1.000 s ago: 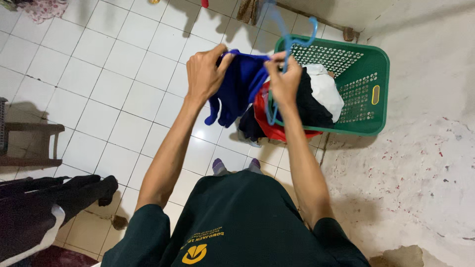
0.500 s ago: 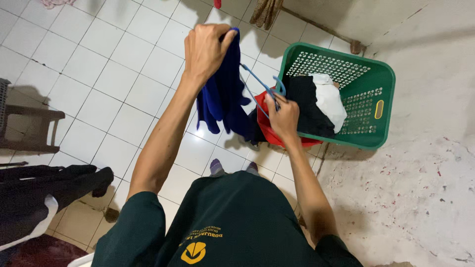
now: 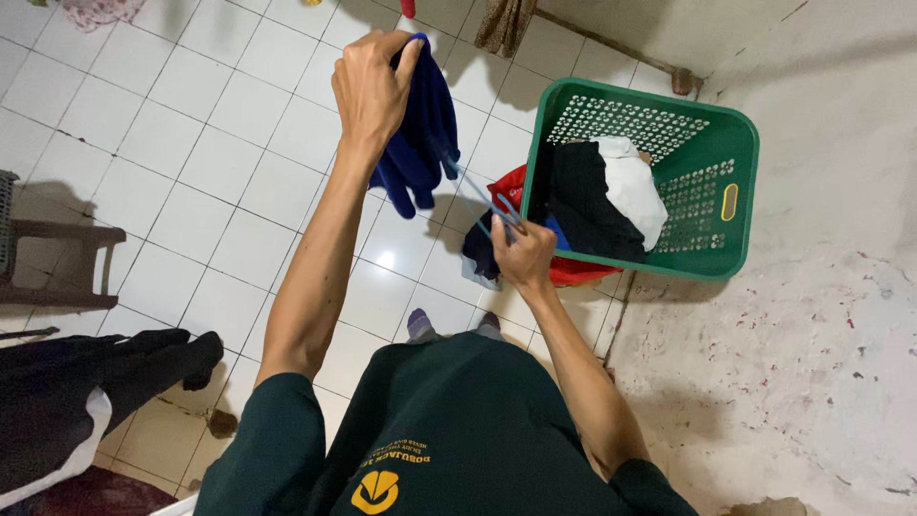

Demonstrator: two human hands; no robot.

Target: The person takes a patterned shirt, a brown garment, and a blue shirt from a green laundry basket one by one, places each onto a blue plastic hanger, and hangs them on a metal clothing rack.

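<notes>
Dark clothes [image 3: 86, 401] draped at far left, near a wooden stool [image 3: 57, 263]. Left hand [image 3: 373, 91] raised, fingers clamped on the top of a blue garment [image 3: 420, 143] — it hangs free over the white tiled floor [image 3: 191, 143]. Right hand [image 3: 523, 256] lower, fingers pinched shut on a thin blue hanger [image 3: 478, 191] running up into the garment. Just right — green laundry basket [image 3: 735, 201] with black and white clothes [image 3: 611, 196].

Left hand [image 3: 371, 88] raised high with fingers clenched, arm outstretched; right hand [image 3: 523, 256] lower, fist closed.
</notes>
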